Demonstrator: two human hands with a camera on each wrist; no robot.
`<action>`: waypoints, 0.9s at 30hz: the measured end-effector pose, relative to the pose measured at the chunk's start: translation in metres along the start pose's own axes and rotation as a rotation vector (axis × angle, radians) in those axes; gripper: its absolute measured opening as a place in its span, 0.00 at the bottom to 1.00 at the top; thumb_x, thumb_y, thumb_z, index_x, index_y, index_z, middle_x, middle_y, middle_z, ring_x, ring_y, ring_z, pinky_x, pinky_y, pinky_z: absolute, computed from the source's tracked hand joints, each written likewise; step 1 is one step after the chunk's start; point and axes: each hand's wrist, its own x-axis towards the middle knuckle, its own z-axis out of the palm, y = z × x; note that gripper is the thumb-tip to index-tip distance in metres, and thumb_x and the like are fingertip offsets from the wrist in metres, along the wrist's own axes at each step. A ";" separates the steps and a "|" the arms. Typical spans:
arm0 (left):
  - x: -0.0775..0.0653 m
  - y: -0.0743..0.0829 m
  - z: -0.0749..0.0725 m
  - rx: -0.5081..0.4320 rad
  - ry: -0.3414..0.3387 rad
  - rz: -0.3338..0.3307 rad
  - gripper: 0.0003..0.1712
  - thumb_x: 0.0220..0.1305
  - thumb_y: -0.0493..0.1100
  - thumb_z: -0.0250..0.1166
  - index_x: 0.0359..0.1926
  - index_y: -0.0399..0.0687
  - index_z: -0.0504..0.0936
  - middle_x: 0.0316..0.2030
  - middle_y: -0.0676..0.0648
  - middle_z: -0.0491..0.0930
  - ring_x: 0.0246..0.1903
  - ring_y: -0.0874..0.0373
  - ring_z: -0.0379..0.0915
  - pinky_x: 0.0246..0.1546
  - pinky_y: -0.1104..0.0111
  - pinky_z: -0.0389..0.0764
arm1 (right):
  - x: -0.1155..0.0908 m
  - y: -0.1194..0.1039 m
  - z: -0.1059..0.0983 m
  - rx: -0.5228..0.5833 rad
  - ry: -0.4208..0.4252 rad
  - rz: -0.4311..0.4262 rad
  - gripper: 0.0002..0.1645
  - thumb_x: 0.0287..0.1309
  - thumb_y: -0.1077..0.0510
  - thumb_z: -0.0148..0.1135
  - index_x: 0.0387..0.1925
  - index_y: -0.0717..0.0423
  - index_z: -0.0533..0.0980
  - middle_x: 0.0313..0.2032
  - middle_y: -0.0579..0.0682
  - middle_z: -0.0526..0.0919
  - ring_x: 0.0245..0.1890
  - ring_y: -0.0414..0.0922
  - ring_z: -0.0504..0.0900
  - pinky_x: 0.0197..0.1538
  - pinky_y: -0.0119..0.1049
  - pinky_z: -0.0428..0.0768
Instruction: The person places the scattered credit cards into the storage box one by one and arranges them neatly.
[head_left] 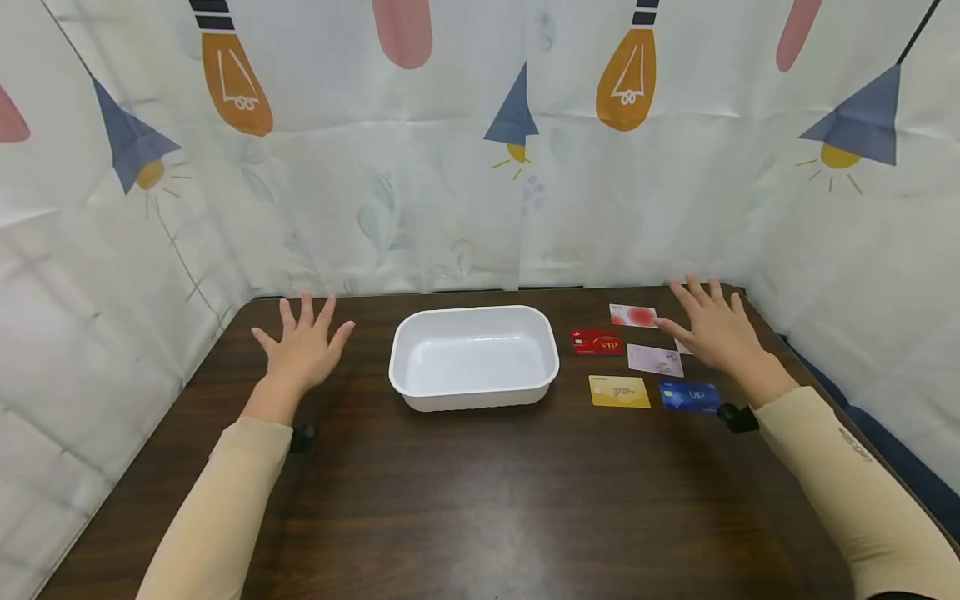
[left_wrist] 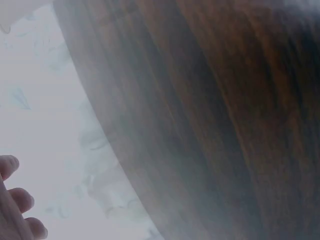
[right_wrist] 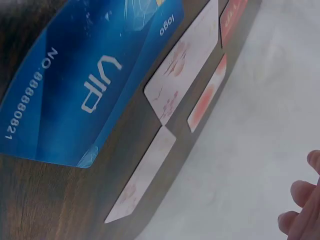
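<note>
My left hand (head_left: 302,354) is spread above the table left of a white rectangular tub (head_left: 474,400), holding nothing. Fingers spread too, my right hand (head_left: 716,329) hovers over the cards at the right. Nearest its wrist lies a blue VIP card (head_left: 686,397), large in the right wrist view. A yellow card (head_left: 618,392), a red VIP card (head_left: 597,342), a pale flowered card (head_left: 655,360) and a white card with a red circle (head_left: 632,315) lie around it. Another pale card (right_wrist: 142,175) is mostly hidden by the right hand in the head view.
The dark wooden table (head_left: 480,500) is bounded at the back and sides by a white printed curtain (head_left: 450,192). Its far edge runs just behind the tub and the cards. A dark band wraps each wrist.
</note>
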 end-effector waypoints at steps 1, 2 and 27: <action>-0.001 0.001 0.000 -0.001 -0.001 0.001 0.50 0.75 0.74 0.27 0.83 0.45 0.39 0.77 0.30 0.22 0.72 0.29 0.06 0.54 0.22 0.15 | 0.000 -0.001 0.000 0.003 -0.002 -0.007 0.53 0.74 0.30 0.45 0.82 0.57 0.41 0.79 0.67 0.35 0.76 0.70 0.28 0.71 0.71 0.29; -0.002 0.002 -0.001 -0.004 0.000 0.004 0.50 0.75 0.74 0.28 0.83 0.45 0.39 0.77 0.30 0.22 0.72 0.29 0.06 0.54 0.22 0.15 | 0.000 -0.003 0.000 0.004 -0.004 -0.015 0.54 0.74 0.29 0.45 0.82 0.56 0.41 0.79 0.67 0.35 0.76 0.70 0.28 0.71 0.70 0.29; -0.015 0.033 0.003 -0.018 -0.005 0.094 0.46 0.78 0.71 0.33 0.83 0.49 0.41 0.80 0.34 0.27 0.75 0.32 0.13 0.59 0.23 0.19 | -0.025 -0.027 0.018 0.033 0.105 -0.217 0.43 0.72 0.43 0.60 0.77 0.61 0.59 0.76 0.66 0.58 0.75 0.68 0.54 0.70 0.70 0.56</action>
